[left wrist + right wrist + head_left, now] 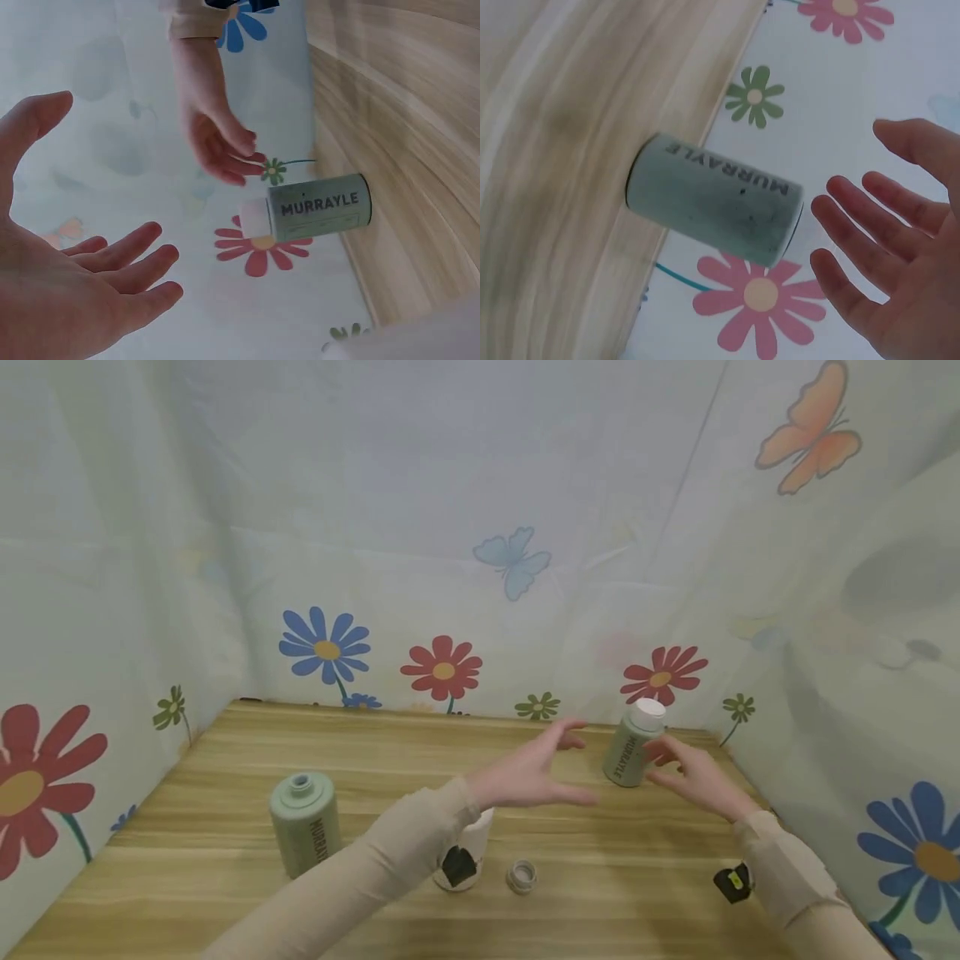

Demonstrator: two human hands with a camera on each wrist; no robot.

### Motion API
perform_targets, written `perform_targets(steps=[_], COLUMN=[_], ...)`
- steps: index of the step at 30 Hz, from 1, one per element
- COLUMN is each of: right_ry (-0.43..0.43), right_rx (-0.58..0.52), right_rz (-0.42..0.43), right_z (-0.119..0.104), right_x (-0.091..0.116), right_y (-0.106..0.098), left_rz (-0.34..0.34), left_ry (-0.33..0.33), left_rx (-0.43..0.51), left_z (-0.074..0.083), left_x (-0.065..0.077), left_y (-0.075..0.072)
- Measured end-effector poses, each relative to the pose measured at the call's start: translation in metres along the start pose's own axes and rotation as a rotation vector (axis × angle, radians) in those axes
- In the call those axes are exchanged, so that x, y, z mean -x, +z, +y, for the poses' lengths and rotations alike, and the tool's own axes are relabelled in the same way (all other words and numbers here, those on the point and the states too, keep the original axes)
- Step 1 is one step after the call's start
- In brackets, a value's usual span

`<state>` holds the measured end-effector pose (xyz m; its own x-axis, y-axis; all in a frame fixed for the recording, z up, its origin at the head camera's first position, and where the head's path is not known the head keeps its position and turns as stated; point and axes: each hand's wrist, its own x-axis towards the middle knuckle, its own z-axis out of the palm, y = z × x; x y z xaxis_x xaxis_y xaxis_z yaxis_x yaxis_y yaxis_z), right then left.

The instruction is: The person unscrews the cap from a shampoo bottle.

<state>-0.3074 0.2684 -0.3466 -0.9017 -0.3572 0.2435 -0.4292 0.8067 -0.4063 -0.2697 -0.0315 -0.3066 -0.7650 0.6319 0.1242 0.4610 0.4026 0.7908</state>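
Note:
A green bottle [624, 752] with a white cap [649, 713] stands upright at the back right, "MURRAYLE" printed on its side. My right hand [696, 777] is just right of this bottle, its fingers loosely bent and holding nothing. On the other side my left hand [525, 770] reaches toward it, thumb and fingers spread apart with nothing between them. The right wrist view has the bottle [716, 199] beyond the fingertips [826, 262]. Seen from the left wrist, the capped bottle [319, 208] lies past the spread left fingers.
Another green bottle [302, 818], with its narrow neck uncovered, stands at the left. A white object [476, 837] is partly hidden behind my left forearm. Beside it a small round ring-shaped piece [521, 877] lies on the wooden table [420, 739]. Flowered cloth [420, 568] hangs around the table.

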Motion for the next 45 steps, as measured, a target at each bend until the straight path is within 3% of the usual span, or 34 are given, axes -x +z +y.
perform_targets(steps=[5,10,18,28,36,45], right_ry=[0.096,0.184,0.187,0.215,0.200,0.299], right_rx=[-0.003,-0.036,0.010,-0.024,-0.111,-0.079], right_rz=[0.063,0.089,0.059,0.053,0.058,0.156], right_z=[0.012,0.016,0.024,0.032,0.036,0.045], right_x=[-0.013,-0.028,-0.056,-0.079,-0.083,-0.080], right_y=[-0.018,-0.029,-0.022,0.006,0.022,0.015], left_rz=[-0.027,-0.043,-0.007,0.004,0.046,0.033], left_ry=[-0.034,-0.076,-0.152,-0.265,-0.262,-0.239], left_rx=[0.022,0.005,0.012,-0.067,-0.029,-0.034], left_z=[-0.001,-0.007,-0.011,-0.031,-0.048,-0.042], left_x=[-0.041,-0.072,-0.107,-0.132,-0.139,-0.150], left_y=[0.002,-0.001,0.007,0.021,0.040,0.053])
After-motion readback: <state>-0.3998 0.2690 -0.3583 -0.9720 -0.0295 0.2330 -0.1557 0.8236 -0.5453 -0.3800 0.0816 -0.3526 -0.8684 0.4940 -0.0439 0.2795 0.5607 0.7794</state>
